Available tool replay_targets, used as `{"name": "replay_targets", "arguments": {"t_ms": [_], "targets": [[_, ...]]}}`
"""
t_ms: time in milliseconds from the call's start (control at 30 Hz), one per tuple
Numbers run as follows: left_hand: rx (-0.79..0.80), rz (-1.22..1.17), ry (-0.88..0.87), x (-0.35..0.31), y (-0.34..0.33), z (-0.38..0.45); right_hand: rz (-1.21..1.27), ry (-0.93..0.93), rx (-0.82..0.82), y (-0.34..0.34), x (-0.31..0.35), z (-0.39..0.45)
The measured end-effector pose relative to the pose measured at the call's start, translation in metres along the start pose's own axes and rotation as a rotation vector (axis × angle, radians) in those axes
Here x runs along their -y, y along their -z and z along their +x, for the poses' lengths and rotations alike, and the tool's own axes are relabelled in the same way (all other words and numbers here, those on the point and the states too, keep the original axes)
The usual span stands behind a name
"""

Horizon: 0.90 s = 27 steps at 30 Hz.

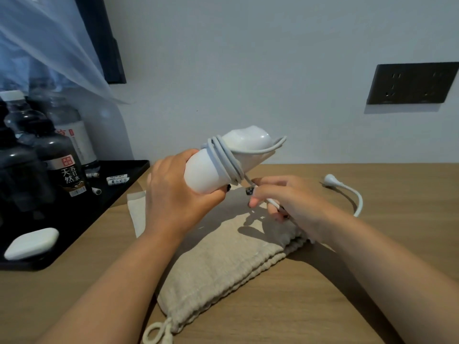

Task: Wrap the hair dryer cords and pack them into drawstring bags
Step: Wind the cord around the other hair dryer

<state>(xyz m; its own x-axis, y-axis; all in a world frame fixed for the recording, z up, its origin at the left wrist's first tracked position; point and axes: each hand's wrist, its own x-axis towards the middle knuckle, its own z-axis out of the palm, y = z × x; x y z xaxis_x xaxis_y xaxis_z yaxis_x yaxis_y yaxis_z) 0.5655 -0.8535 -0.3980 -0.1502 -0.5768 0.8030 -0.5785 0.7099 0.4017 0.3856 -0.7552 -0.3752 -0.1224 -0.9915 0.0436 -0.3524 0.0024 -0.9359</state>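
Dryer: our left hand (173, 192) grips the hair dryer (223, 165) above the drawstring bag (223, 264).
Cord: our right hand (285, 199) pinches the cord (224, 157); we keep loops snug.
Plug (331, 179): on the table (372, 281), right of the bag; tuck last.

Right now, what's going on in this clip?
A person is winding a cord around a white hair dryer held above a wooden desk. The left hand grips the dryer's body, which already carries several loops of grey cord. The right hand pinches the cord just below the loops. The plug end lies loose on the desk. A beige drawstring bag lies flat beneath the hands, with nothing packed into it yet.
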Motion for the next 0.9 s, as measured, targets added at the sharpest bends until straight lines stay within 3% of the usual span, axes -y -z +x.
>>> {"name": "replay_targets", "arguments": {"t_ms": [167, 367, 567, 767, 833, 900], "targets": [[-0.011, 0.137, -0.174, -0.002, -0.001, 0.0, 0.134, 0.02, -0.123, -0.01, 0.005, 0.001], [-0.049, 0.271, -0.312, -0.016, -0.006, -0.003, 0.325, -0.097, -0.312, -0.012, 0.007, 0.001], [-0.075, 0.252, -0.462, -0.017, -0.008, -0.002, 0.531, -0.249, -0.293, -0.01, 0.007, -0.001], [0.019, -0.044, -0.359, -0.01, -0.007, -0.002, 0.613, -0.247, -0.327, -0.011, 0.008, 0.001], [0.127, -0.205, -0.197, -0.016, -0.008, -0.004, 0.614, -0.216, -0.353, -0.008, 0.008, 0.002], [0.306, -0.421, 0.095, -0.022, -0.008, -0.006, 0.599, -0.183, -0.37, -0.004, 0.007, 0.002]]}}
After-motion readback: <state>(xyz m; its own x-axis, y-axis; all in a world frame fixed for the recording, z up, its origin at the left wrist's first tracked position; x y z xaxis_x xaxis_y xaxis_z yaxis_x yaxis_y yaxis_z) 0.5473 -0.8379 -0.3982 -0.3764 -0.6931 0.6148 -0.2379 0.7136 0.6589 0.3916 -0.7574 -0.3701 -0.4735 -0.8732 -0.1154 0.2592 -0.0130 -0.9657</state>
